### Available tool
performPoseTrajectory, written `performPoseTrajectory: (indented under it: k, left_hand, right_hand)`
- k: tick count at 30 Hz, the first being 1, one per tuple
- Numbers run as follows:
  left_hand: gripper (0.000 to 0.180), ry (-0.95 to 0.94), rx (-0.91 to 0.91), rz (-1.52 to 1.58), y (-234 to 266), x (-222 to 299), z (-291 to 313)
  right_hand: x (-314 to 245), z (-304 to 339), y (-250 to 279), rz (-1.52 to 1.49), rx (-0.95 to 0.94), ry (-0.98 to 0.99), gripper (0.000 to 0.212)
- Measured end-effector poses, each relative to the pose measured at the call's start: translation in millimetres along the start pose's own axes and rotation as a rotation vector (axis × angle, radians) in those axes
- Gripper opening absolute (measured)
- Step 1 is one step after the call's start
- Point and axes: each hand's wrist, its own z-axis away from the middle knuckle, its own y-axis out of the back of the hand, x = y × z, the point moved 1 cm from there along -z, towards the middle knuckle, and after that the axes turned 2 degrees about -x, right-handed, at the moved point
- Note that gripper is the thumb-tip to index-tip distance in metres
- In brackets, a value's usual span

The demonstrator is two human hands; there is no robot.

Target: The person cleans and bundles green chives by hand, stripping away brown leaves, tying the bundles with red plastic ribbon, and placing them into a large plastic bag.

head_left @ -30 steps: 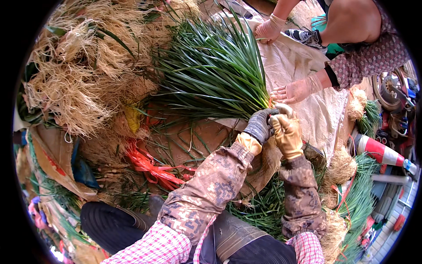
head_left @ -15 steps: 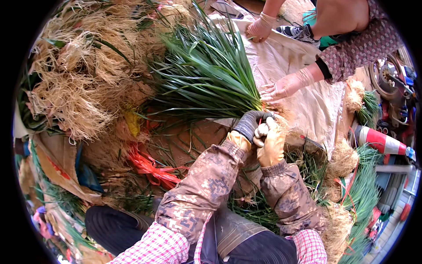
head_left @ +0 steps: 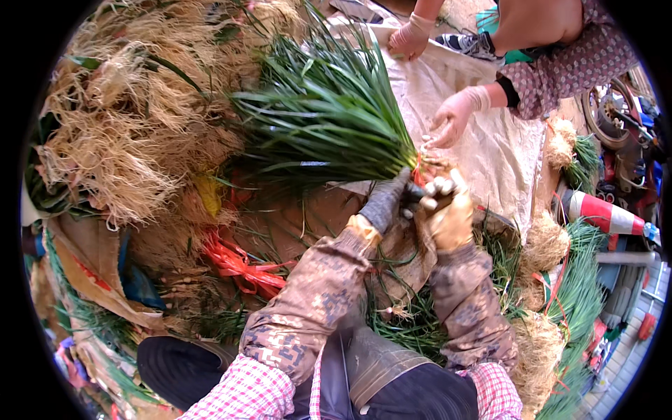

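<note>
A great heap of pale roots sprawls here; right of it fans a green leafy bunch. The grey-gloved left hand bends at its base, the yellow-gloved right hand curls just beside; whether either clamps anything, I can't tell. A red strip shows at the base.

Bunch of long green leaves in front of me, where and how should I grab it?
Probably by the narrow neck, near the red tie, from the near side, where your gloved left hand is. The leaves gather there but fan loosely toward the upper left, and a co-worker's hand is beyond, to the right.
</note>
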Motion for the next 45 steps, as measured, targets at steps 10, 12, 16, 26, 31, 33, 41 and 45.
performPoseTrajectory:
  k: [10, 12, 16, 26, 31, 33, 41, 45]
  left_hand:
    - [0.026, -0.193, 0.076, 0.02, -20.5, -14.4, 17.3]
    - [0.022, -0.164, 0.031, 0.235, -26.5, -9.4, -2.2]
    - [0.015, -0.269, -0.043, 0.224, -21.9, -12.0, -48.5]
    - [0.021, -0.695, -0.26, -0.214, 1.7, 0.2, -28.1]
    - [0.021, -0.4, -0.24, -0.183, -10.6, 10.0, -3.7]
    - [0.024, -0.212, -0.133, -0.18, -19.8, 17.3, -1.6]
    - [0.023, -0.228, -0.081, -0.136, -10.9, -0.5, -17.2]
    - [0.029, -0.245, -0.303, -0.05, 41.9, -21.0, -24.0]
  right_hand:
    - [-27.1, -23.6, -11.5, 0.875, -0.233, 0.644, 0.031]
    - [-26.2, -34.6, -5.5, 1.012, -0.263, 0.636, 0.032]
    - [-11.8, -52.5, 2.6, 0.954, -0.268, 0.453, 0.035]
    - [22.7, -7.2, -12.2, 0.84, -0.211, 0.36, 0.028]
    - [30.5, 11.9, -18.6, 0.875, -0.151, 0.36, 0.025]
    - [31.7, 20.0, -21.7, 0.864, -0.149, 0.378, 0.024]
    - [46.7, 29.8, -16.6, 0.923, -0.231, 0.44, 0.023]
    - [39.9, 27.7, -13.8, 0.765, -0.186, 0.412, 0.026]
